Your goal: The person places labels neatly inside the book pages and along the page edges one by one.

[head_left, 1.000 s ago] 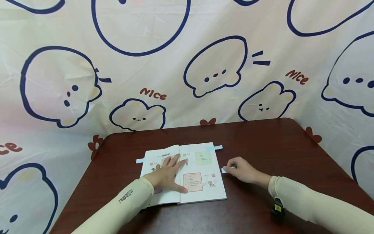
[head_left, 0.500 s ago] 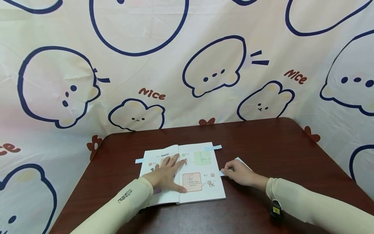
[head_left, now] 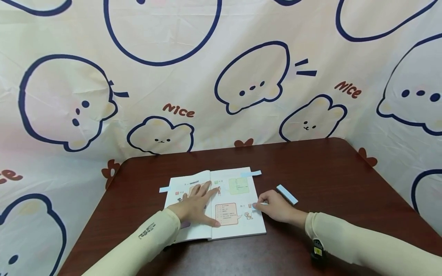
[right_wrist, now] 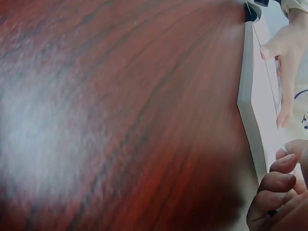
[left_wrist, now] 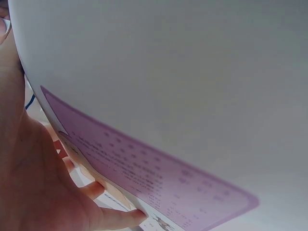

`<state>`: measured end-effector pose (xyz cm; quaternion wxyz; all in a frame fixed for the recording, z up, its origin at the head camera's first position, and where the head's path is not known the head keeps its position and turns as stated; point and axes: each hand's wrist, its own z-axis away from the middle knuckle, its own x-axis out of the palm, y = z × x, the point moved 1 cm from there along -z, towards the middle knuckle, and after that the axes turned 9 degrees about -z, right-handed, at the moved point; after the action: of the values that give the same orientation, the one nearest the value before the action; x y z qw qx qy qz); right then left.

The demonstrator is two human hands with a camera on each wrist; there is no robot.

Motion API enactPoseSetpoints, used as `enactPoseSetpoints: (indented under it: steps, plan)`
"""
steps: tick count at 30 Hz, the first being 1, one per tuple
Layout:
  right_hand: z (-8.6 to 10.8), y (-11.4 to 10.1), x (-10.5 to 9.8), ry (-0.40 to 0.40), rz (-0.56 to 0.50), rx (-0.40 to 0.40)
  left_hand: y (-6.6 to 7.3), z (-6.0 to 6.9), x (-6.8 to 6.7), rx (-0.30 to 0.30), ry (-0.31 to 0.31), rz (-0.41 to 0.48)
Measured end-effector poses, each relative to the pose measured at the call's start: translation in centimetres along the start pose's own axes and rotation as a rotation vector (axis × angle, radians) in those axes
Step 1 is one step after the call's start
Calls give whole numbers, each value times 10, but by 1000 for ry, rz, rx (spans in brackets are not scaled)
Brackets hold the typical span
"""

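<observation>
An open book [head_left: 238, 228] with printed pictures and text lies on the table. My left hand [head_left: 196, 207] rests across its middle with fingers spread; in the left wrist view its fingertips [left_wrist: 137, 217] touch the page near a purple text box [left_wrist: 144, 168]. At the right page's edge, my right hand [head_left: 277, 207] pinches a small light-blue sticky tab [head_left: 254, 205], mostly hidden by the fingers. In the right wrist view, that hand's other fingers [right_wrist: 276, 182] are curled beside the book. One sticky tab [head_left: 251, 174] juts from the upper right edge, another [head_left: 164, 189] from the left.
A pad of light-blue sticky notes [head_left: 287, 194] lies behind my right hand. The dark wooden table [head_left: 310, 165] reaches back to a patterned cloth [head_left: 207, 84]. A black device [head_left: 317, 251] hangs at my right sleeve.
My right hand has moved left with the sticky tab, from beside the book onto the right page's edge. The note pad behind that hand has come into view. The left hand stays put.
</observation>
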<state>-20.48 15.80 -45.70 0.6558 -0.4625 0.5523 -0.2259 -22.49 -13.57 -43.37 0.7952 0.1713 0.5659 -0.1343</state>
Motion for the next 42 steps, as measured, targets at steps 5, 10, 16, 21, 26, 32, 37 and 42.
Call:
enactPoseSetpoints:
  steps: [5, 10, 16, 21, 26, 32, 37, 42]
  plan:
    - [0, -3, 7, -3, 2, 38, 0, 0, 2, 5, 0, 3]
    - [0, -6, 10, -3, 13, 49, 0, 0, 2, 1, 4, 5]
    - [-1, -9, 12, 13, 31, 92, 0, 1, 1, 0, 4, 1]
    - [-2, -13, 16, 58, 66, 161, -1, 1, 1, -4, 3, -4]
    - [-4, -15, 18, 75, 116, 218, -1, 1, 1, -2, 6, -3]
    - [-6, -16, 14, 17, 89, 171, -1, 2, 1, -1, 7, -3]
    - [-10, -16, 8, -48, 46, 138, 0, 1, 0, 2, 10, -5]
    - [-14, -15, 5, -79, 51, 166, 0, 1, 0, 3, 10, -3]
